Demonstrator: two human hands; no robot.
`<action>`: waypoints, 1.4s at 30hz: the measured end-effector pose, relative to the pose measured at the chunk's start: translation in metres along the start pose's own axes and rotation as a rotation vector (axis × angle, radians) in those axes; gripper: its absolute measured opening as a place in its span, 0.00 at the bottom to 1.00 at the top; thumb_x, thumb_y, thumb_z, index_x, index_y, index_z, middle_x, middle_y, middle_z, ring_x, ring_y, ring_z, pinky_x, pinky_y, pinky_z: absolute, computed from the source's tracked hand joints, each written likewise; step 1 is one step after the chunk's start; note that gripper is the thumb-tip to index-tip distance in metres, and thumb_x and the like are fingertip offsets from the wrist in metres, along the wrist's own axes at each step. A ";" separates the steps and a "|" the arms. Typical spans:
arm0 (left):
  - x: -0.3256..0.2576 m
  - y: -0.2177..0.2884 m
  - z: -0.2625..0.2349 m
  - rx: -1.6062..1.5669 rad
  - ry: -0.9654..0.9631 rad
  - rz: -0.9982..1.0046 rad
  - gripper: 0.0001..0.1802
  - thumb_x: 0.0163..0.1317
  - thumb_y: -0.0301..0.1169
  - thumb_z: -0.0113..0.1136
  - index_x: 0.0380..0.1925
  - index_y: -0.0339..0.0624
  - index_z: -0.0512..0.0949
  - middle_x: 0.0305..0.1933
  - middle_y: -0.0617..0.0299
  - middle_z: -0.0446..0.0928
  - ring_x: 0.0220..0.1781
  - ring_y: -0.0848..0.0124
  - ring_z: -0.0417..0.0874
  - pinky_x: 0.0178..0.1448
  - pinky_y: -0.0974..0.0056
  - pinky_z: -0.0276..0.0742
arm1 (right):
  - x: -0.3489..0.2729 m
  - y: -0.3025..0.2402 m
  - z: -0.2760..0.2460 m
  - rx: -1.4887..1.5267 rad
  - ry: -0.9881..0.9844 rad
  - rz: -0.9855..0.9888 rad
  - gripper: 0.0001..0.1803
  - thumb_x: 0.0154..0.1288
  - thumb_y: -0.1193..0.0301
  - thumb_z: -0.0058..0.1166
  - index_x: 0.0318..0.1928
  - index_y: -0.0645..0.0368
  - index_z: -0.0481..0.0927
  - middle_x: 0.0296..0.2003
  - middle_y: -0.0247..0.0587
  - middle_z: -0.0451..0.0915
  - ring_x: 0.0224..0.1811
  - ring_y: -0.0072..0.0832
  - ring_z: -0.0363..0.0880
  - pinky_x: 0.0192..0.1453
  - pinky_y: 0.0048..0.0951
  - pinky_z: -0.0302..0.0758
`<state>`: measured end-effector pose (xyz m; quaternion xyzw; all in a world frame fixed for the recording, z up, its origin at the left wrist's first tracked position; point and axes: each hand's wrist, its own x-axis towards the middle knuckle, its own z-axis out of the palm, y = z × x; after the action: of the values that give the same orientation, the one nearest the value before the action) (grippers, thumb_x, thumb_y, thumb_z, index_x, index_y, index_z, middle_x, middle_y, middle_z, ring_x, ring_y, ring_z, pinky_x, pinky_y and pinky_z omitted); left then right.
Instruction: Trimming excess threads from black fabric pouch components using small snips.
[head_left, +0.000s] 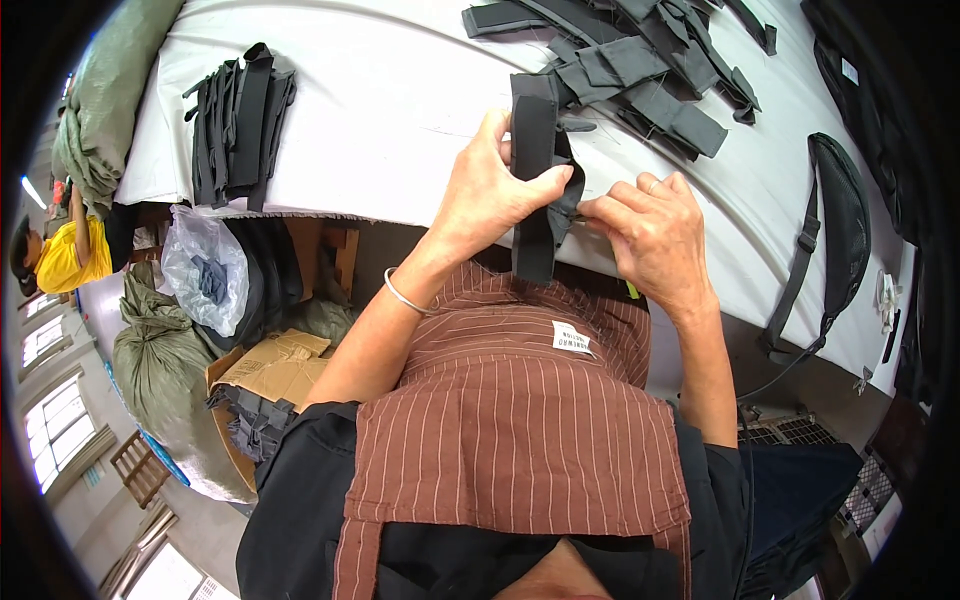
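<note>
Head view: hands (492,190) (655,232) in pinches, left's on black strip (533,125), right's unclear, strip pile (622,65) beyond, bag (843,215) rightward.

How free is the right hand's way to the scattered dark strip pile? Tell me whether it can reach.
Probably yes: the strip pile lies just beyond the right hand, across white tabletop, with nothing visibly blocking.

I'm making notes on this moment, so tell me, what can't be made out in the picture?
Head view: exactly what the right hand pinches, too small and covered by its fingers.
Head view: the left hand's fingertips behind the dark strip, hidden by it.
Head view: the far end of the pile of strips, cut off by the upper edge.
</note>
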<state>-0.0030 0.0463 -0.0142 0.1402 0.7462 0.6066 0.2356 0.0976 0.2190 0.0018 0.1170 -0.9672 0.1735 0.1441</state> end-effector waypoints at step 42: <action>-0.004 -0.009 -0.009 -0.228 -0.069 -0.011 0.31 0.54 0.31 0.70 0.54 0.33 0.66 0.36 0.59 0.80 0.38 0.76 0.81 0.41 0.71 0.79 | 0.005 -0.022 0.019 -0.084 -0.015 0.018 0.08 0.47 0.76 0.56 0.32 0.54 0.81 0.27 0.33 0.74 0.33 0.29 0.75 0.36 0.32 0.67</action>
<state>-0.0034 0.0350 -0.0213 0.1294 0.6646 0.6809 0.2790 0.0942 0.1911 -0.0074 0.1035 -0.9757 0.1331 0.1399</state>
